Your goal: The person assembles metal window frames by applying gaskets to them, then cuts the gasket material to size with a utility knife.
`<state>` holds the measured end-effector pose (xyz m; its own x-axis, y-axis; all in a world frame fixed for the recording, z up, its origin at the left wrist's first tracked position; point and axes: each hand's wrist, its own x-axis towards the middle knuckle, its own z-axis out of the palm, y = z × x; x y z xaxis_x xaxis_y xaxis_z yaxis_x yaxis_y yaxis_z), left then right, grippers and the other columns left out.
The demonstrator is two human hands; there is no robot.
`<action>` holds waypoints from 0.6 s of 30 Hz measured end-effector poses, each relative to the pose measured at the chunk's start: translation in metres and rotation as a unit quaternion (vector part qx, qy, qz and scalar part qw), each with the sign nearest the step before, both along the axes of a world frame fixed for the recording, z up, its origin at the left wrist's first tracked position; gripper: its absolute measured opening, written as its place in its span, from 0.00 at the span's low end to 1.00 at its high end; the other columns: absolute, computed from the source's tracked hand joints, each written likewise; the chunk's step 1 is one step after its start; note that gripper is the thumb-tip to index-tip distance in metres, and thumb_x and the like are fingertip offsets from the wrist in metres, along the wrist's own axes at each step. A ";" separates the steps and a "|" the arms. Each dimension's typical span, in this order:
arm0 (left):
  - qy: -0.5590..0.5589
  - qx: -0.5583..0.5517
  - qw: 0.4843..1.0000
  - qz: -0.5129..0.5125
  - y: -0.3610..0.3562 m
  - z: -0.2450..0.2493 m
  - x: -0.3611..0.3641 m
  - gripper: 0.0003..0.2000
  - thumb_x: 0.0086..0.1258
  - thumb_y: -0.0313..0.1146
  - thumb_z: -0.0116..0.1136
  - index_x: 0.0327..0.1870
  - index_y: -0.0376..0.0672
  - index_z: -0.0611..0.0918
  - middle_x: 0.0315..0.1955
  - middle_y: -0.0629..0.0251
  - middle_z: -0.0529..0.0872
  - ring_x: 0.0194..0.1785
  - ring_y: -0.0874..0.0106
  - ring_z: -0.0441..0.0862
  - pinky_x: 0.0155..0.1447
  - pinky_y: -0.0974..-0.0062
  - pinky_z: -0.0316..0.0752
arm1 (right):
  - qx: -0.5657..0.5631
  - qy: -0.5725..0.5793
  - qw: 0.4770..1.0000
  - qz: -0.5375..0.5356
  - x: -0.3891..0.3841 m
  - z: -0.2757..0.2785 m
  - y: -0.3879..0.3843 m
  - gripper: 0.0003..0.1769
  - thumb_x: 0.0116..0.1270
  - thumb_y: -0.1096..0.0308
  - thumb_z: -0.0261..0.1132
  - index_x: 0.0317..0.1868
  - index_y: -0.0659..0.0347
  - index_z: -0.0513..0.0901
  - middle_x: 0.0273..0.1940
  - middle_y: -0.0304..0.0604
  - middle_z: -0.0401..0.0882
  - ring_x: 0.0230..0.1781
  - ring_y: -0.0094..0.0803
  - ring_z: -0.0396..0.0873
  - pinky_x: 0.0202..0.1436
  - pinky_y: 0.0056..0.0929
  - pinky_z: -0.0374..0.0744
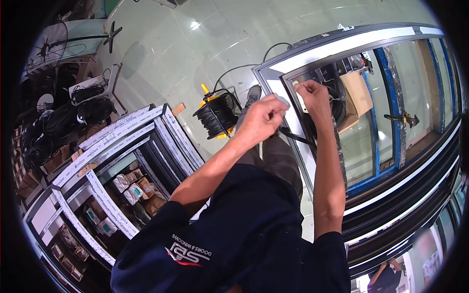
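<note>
My left hand [266, 119] is closed, thumb and fingers pinched round a small pale grey piece [281, 100] beside the corner of a large dark grey window frame [272, 74]. White film covers the frame's faces. Over the inner edge of that same corner, my right hand [314, 96] is closed too, its thumb and forefinger pinched at a tiny cream-coloured bit [295, 83]. What kind of piece either hand holds, I cannot tell. Below the hands, a dark strap-like strip [297, 137] crosses the frame's near side.
A yellow-and-black cable reel [216, 116] stands on the tiled floor near my feet. Left are stacked film-wrapped frames [117, 141]. Through the window frame show a cardboard box [355, 95], blue bars [373, 127] and a yellow-black tool [403, 118]. A person [386, 278] appears lower right.
</note>
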<state>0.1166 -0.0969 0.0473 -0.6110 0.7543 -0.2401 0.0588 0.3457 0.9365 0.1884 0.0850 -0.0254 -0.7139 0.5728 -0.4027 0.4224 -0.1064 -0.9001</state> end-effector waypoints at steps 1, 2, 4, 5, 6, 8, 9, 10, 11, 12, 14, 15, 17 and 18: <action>-0.010 0.003 1.000 0.018 -0.004 -0.002 -0.007 0.06 0.70 0.19 0.57 0.42 0.33 0.85 0.31 0.70 0.77 0.31 0.82 0.72 0.35 0.81 0.67 | 0.007 -0.023 1.000 0.003 -0.002 0.002 0.000 0.13 0.64 0.65 0.72 0.35 0.71 0.87 0.25 0.39 0.83 0.26 0.21 0.75 0.33 0.25 0.75; -0.025 0.020 0.999 0.038 -0.007 -0.006 -0.014 0.06 0.72 0.19 0.56 0.42 0.33 0.85 0.32 0.72 0.77 0.32 0.83 0.71 0.36 0.82 0.67 | 0.015 -0.046 0.999 0.002 -0.003 0.005 -0.001 0.13 0.64 0.65 0.72 0.35 0.71 0.87 0.25 0.39 0.84 0.26 0.21 0.76 0.33 0.25 0.75; 0.023 0.059 0.996 0.069 -0.009 -0.013 -0.031 0.07 0.74 0.20 0.55 0.43 0.34 0.85 0.32 0.72 0.77 0.33 0.84 0.71 0.37 0.83 0.66 | 0.033 -0.093 0.995 -0.003 -0.007 0.020 -0.002 0.14 0.64 0.65 0.72 0.35 0.72 0.87 0.26 0.40 0.84 0.27 0.21 0.77 0.33 0.25 0.75; 0.002 0.048 0.995 0.085 -0.009 -0.016 -0.040 0.07 0.75 0.20 0.54 0.44 0.34 0.85 0.32 0.72 0.77 0.33 0.84 0.71 0.37 0.83 0.67 | 0.033 -0.107 0.994 -0.001 -0.010 0.025 -0.002 0.14 0.63 0.65 0.71 0.35 0.71 0.87 0.26 0.40 0.84 0.27 0.21 0.77 0.33 0.25 0.76; -0.027 0.049 0.993 0.103 -0.007 -0.017 -0.049 0.07 0.76 0.22 0.54 0.45 0.34 0.85 0.33 0.72 0.80 0.33 0.83 0.73 0.38 0.83 0.69 | 0.032 -0.123 0.992 0.000 -0.012 0.029 -0.001 0.14 0.63 0.65 0.71 0.35 0.71 0.87 0.26 0.41 0.84 0.27 0.21 0.77 0.33 0.26 0.76; -0.031 0.016 0.994 0.108 0.002 -0.016 -0.074 0.08 0.77 0.25 0.54 0.46 0.33 0.85 0.34 0.71 0.83 0.34 0.83 0.75 0.39 0.83 0.71 | 0.029 -0.145 0.989 0.004 -0.016 0.032 0.000 0.14 0.63 0.65 0.71 0.35 0.71 0.87 0.26 0.41 0.85 0.27 0.22 0.78 0.33 0.26 0.76; -0.019 0.023 0.994 0.104 0.009 -0.016 -0.086 0.09 0.77 0.27 0.54 0.47 0.33 0.85 0.34 0.70 0.85 0.34 0.82 0.78 0.40 0.82 0.73 | 0.027 -0.154 0.988 0.008 -0.017 0.031 0.001 0.13 0.62 0.65 0.70 0.35 0.71 0.87 0.26 0.41 0.85 0.26 0.22 0.78 0.33 0.27 0.76; 0.004 0.031 0.995 0.094 0.018 -0.020 -0.099 0.09 0.77 0.28 0.55 0.48 0.32 0.84 0.36 0.68 0.85 0.36 0.80 0.78 0.41 0.80 0.74 | 0.025 -0.164 0.986 0.011 -0.018 0.032 0.002 0.13 0.62 0.65 0.70 0.35 0.70 0.87 0.26 0.41 0.85 0.26 0.22 0.78 0.32 0.27 0.76; 0.043 0.008 0.997 0.067 0.026 -0.022 -0.110 0.10 0.76 0.29 0.56 0.49 0.31 0.84 0.38 0.64 0.86 0.38 0.77 0.80 0.42 0.78 0.76 | 0.023 -0.159 0.987 0.000 -0.018 0.029 0.002 0.13 0.63 0.64 0.70 0.34 0.69 0.87 0.25 0.38 0.81 0.25 0.21 0.74 0.30 0.27 0.72; 0.083 -0.013 0.996 0.039 0.036 -0.020 -0.121 0.11 0.76 0.30 0.57 0.49 0.31 0.84 0.40 0.61 0.87 0.40 0.73 0.82 0.43 0.76 0.77 | 0.022 -0.153 0.988 -0.012 -0.019 0.025 -0.001 0.13 0.63 0.63 0.70 0.33 0.68 0.87 0.23 0.34 0.78 0.24 0.19 0.71 0.29 0.27 0.69; 0.100 -0.005 0.995 -0.014 0.056 -0.034 -0.131 0.13 0.76 0.34 0.59 0.51 0.31 0.83 0.44 0.56 0.87 0.43 0.68 0.84 0.46 0.73 0.78 | 0.025 -0.171 0.984 -0.031 -0.023 0.032 -0.004 0.12 0.63 0.63 0.70 0.32 0.67 0.87 0.22 0.34 0.77 0.23 0.20 0.71 0.28 0.27 0.68; 0.109 0.000 0.993 -0.043 0.066 -0.041 -0.134 0.14 0.75 0.35 0.60 0.52 0.32 0.83 0.46 0.53 0.87 0.45 0.66 0.84 0.47 0.71 0.78 | 0.026 -0.196 0.980 -0.039 -0.028 0.042 -0.006 0.12 0.62 0.65 0.69 0.32 0.68 0.87 0.21 0.37 0.79 0.23 0.22 0.74 0.28 0.28 0.71; 0.119 -0.034 0.987 -0.098 0.082 -0.058 -0.135 0.17 0.75 0.38 0.61 0.54 0.33 0.82 0.46 0.51 0.88 0.46 0.63 0.85 0.48 0.69 0.79 | 0.049 -0.196 0.977 -0.066 -0.026 0.037 -0.009 0.12 0.59 0.65 0.69 0.30 0.68 0.87 0.19 0.41 0.81 0.21 0.24 0.78 0.29 0.29 0.75; 0.126 -0.050 0.983 -0.125 0.088 -0.063 -0.136 0.18 0.74 0.40 0.62 0.55 0.34 0.82 0.46 0.50 0.88 0.46 0.62 0.86 0.48 0.68 0.79 | 0.049 -0.209 0.974 -0.068 -0.026 0.036 -0.009 0.12 0.59 0.65 0.69 0.30 0.68 0.87 0.20 0.42 0.82 0.22 0.25 0.78 0.29 0.29 0.75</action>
<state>-0.0198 -0.0092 -0.0154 -0.4594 0.8688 -0.1847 0.3801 0.3802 0.8432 0.1619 0.0760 0.0111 -0.4136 0.7007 -0.5814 0.7425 -0.1099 -0.6607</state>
